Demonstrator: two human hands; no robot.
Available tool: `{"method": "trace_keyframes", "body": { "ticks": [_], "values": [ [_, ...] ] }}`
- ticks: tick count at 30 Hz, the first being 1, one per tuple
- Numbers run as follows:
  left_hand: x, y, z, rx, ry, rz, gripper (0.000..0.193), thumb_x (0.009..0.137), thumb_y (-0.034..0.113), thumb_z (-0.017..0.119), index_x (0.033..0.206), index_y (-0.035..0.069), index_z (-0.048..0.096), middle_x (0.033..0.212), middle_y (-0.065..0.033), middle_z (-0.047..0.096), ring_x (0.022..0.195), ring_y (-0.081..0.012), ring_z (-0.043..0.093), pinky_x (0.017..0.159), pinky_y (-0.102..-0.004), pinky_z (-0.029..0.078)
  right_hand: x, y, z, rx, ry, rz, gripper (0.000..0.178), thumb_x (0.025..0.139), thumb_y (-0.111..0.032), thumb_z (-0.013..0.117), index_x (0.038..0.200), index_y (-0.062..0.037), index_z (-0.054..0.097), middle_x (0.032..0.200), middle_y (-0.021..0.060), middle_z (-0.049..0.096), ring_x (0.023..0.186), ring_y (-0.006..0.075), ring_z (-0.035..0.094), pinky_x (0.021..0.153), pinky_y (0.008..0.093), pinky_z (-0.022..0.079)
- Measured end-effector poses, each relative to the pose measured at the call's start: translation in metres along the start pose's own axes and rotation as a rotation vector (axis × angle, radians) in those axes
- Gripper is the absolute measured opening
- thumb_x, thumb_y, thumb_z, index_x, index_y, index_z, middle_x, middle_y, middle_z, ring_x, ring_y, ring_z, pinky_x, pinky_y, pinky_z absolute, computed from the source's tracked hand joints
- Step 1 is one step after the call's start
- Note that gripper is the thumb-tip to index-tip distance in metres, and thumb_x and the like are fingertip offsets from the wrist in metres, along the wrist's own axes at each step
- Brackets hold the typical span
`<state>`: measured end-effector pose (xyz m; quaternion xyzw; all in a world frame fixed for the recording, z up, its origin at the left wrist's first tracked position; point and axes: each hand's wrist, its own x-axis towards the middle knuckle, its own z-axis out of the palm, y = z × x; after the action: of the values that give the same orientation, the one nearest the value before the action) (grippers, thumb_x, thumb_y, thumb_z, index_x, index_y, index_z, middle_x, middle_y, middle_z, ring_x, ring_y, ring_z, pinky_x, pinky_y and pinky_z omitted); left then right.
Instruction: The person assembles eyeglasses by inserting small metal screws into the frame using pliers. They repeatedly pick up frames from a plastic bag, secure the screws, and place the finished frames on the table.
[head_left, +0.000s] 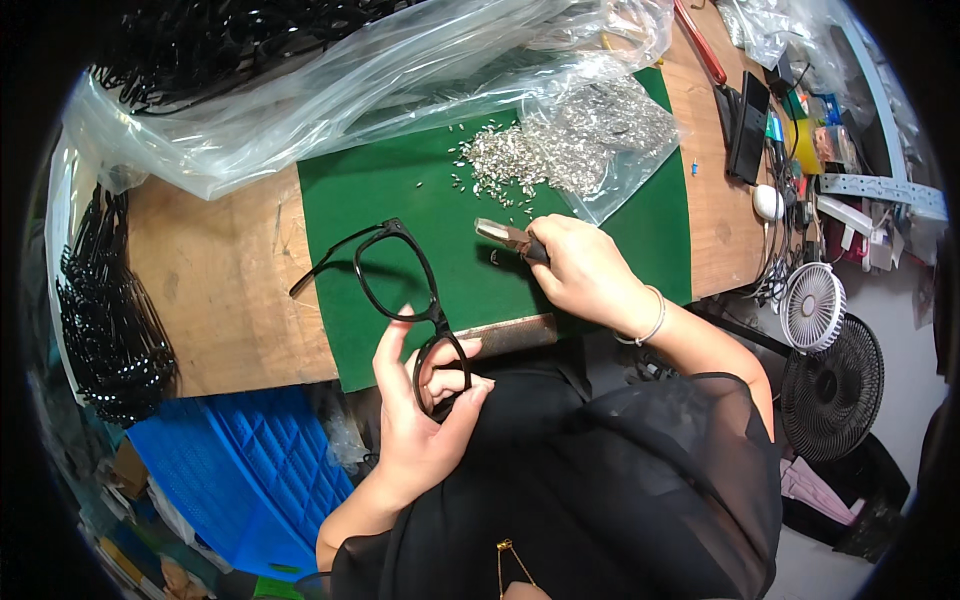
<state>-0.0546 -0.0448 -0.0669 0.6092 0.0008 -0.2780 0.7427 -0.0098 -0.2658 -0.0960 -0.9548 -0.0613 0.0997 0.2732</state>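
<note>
My left hand grips a black eyeglass frame by one rim, its fingers and thumb around the lower lens opening. The other rim tilts up and away over the green mat, with one temple arm stretching left. In my right hand is a pair of pliers, jaws pointing left, handles mostly hidden in the closed fingers. A tiny metal piece is just below the jaws. Beyond them lies a pile of small shiny metal parts, spread beside a clear plastic bag full of more.
Large clear plastic sheeting covers the far side, with many black frames behind it. More black glossy parts pile at left. A phone, red-handled tool, cables and fans stand at right. A blue crate is below left.
</note>
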Motion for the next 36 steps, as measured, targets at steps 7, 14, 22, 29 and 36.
{"method": "trace_keyframes", "body": {
  "ticks": [7,14,22,29,36],
  "values": [
    [0.010,0.008,-0.003,-0.281,-0.091,-0.282,0.037,0.081,-0.007,0.048,0.113,0.006,0.033,0.106,-0.0131,0.051,0.086,-0.0165,0.056,0.078,-0.0288,0.045,0.006,-0.009,0.001,-0.013,0.023,0.104,0.014,0.074,-0.010,0.058,0.079,0.0002,0.050,0.075,0.0164,0.052,0.072,0.0354,0.053,0.063,0.0415,0.042],
    [0.007,-0.010,0.013,0.024,-0.024,-0.027,0.038,0.085,-0.004,0.045,0.120,-0.003,0.029,0.097,-0.0160,0.055,0.071,-0.0160,0.058,0.068,-0.0249,0.049,0.004,-0.007,0.009,0.066,0.092,0.043,0.017,0.073,-0.010,0.060,0.080,0.0000,0.049,0.074,0.0158,0.051,0.073,0.0339,0.052,0.064,0.0421,0.041],
    [0.007,-0.008,0.035,-0.022,0.037,0.150,0.047,0.083,-0.009,0.046,0.124,-0.002,0.025,0.101,-0.0159,0.052,0.076,-0.0156,0.058,0.069,-0.0241,0.048,-0.026,-0.060,0.004,0.882,0.166,0.023,0.011,0.079,-0.005,0.061,0.083,-0.0011,0.051,0.071,0.0065,0.051,0.060,0.0124,0.053,0.054,0.0256,0.043],
    [0.006,-0.006,0.038,0.045,0.018,0.119,0.046,0.081,-0.007,0.051,0.122,-0.004,0.029,0.095,-0.0141,0.054,0.074,-0.0147,0.060,0.066,-0.0240,0.050,-0.030,-0.069,-0.003,1.370,-0.002,0.352,0.017,0.085,-0.013,0.057,0.090,-0.0030,0.044,0.073,0.0024,0.052,0.060,0.0056,0.049,0.052,0.0203,0.042],
    [0.004,0.019,0.023,-0.267,-0.120,-0.067,0.046,0.081,-0.008,0.050,0.122,-0.003,0.029,0.096,-0.0126,0.052,0.071,-0.0110,0.057,0.065,-0.0213,0.049,-0.028,-0.072,-0.017,1.403,-0.156,0.344,0.019,0.085,-0.011,0.058,0.092,-0.0023,0.043,0.074,0.0016,0.050,0.061,0.0053,0.048,0.053,0.0190,0.042]
  ]
}}
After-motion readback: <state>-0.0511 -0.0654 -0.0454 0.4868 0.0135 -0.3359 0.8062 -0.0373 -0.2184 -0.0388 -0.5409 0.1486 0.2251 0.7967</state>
